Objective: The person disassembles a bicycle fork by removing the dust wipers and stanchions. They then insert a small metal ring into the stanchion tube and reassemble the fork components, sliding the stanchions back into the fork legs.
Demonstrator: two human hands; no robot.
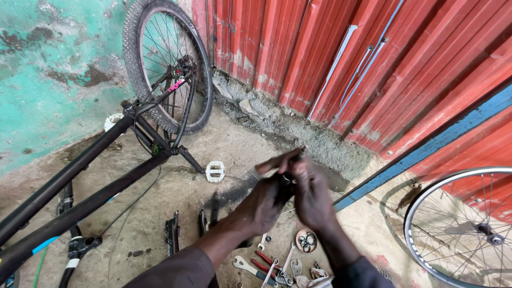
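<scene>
My left hand [264, 200] and my right hand [312, 194] meet in the middle of the view, fingers closed around a small dark metal part [288, 178] held between them. What the part is cannot be made out. Below my hands, on the concrete floor, lie several wrenches [248, 265] and red-handled pliers [266, 261], beside a small round dish of black rings [306, 241].
A black bicycle frame [80, 186] lies on its side at left, its rear wheel [165, 64] leaning by a green wall. A white pedal [215, 171] sits on the floor. Another spoked wheel [464, 224] stands at right against red corrugated sheeting [373, 64].
</scene>
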